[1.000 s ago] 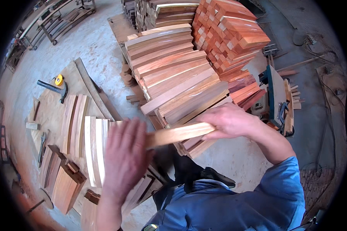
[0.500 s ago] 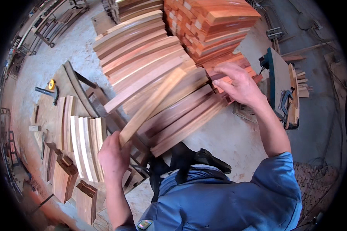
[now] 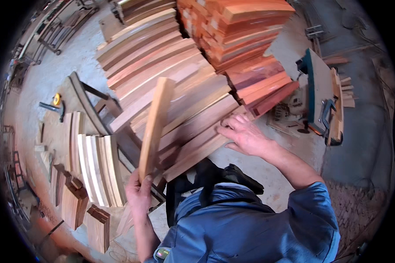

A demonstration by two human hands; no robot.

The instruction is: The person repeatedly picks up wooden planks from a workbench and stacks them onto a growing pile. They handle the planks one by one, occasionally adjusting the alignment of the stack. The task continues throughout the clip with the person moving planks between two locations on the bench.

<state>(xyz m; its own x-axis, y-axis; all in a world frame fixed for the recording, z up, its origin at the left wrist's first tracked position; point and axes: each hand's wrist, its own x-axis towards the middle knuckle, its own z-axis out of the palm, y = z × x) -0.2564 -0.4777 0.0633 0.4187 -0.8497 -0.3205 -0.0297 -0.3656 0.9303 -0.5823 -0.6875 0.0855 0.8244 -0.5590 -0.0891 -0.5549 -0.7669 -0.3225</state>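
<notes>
My left hand point(image 3: 138, 193) is closed round the lower end of a light brown wooden strip point(image 3: 156, 127), which tilts up and away over the pile. At the right end of the nearest boards point(image 3: 202, 153), my right hand point(image 3: 243, 133) lies with bent fingers apart, touching the wood. Its fingertips are slightly blurred. Beyond the held strip spreads a row of curved wooden strips point(image 3: 149, 59) in pale and pinkish brown, laid side by side. The held strip hides part of this row.
A tall stack of reddish wood point(image 3: 250, 26) stands at the far right of the pile. On the left, a board holds a hammer point(image 3: 57, 107), a yellow tape measure point(image 3: 57, 98) and upright pale strips point(image 3: 103, 168). A blue clamp point(image 3: 327, 114) grips a bench at right.
My left hand has turned the strip steeper, its far end swinging left. My right hand has come down from above the reddish wood, leftward and nearer, onto the closest boards.
</notes>
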